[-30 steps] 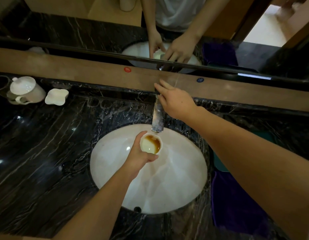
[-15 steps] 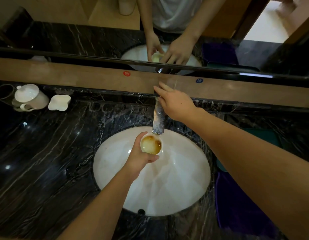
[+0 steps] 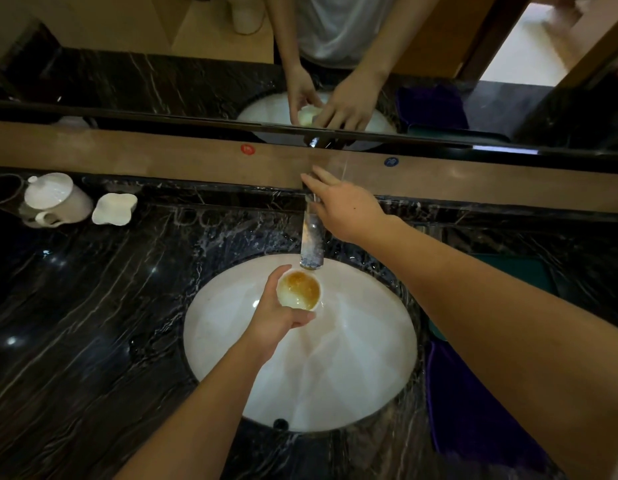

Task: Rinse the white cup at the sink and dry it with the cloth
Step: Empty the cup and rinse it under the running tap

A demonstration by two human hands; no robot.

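Purple cloth [image 3: 473, 403] lies on counter just R of sink [image 3: 231, 341], untouched. L hand [image 3: 276, 317] grips white cup [image 3: 299, 290] w/ fingers curled round it, over basin, right under spout of tap [image 3: 311, 240]; brown residue inside. R hand [image 3: 342, 206] rests on tap base, fingers fairly straight. Rinse step just starting imo; next: get water flowing, swirl, tip out

one white cup [image 3: 299, 290], one sink [image 3: 335, 358], one faucet [image 3: 311, 237], two hands, one lidded teapot [image 3: 54, 199], one white dish [image 3: 114, 208], one purple cloth [image 3: 473, 410], one teal cloth [image 3: 518, 271]
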